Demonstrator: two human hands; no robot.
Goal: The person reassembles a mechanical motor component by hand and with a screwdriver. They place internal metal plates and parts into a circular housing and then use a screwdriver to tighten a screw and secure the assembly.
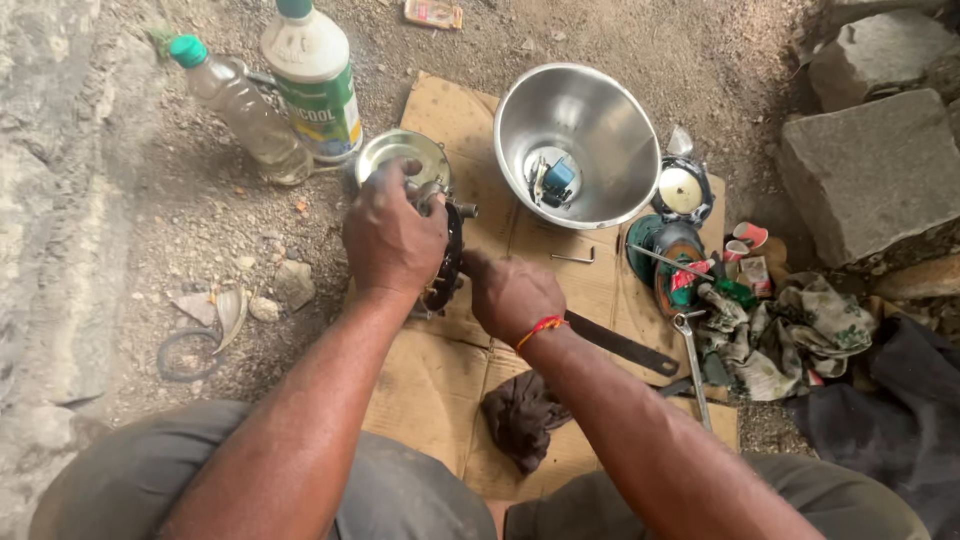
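Far left: clear bottle (pixel 243 112) lying tilted on dirt, white bottle (pixel 315 80) upright just beside it. Left hand (pixel 392 240) closed over top of metal part (pixel 432 215), gripping it; part stands on cardboard (pixel 430 390), left of centre. Right hand (pixel 512 293) fisted at part's near-right side, touching it; what it holds hidden. Dark rag (pixel 520 418) near, between forearms. Steel bowl (pixel 578 143) far centre, small bits inside. Wrench (pixel 692 365) and patterned cloth (pixel 790 330) right. Stone blocks (pixel 872 170) far right.
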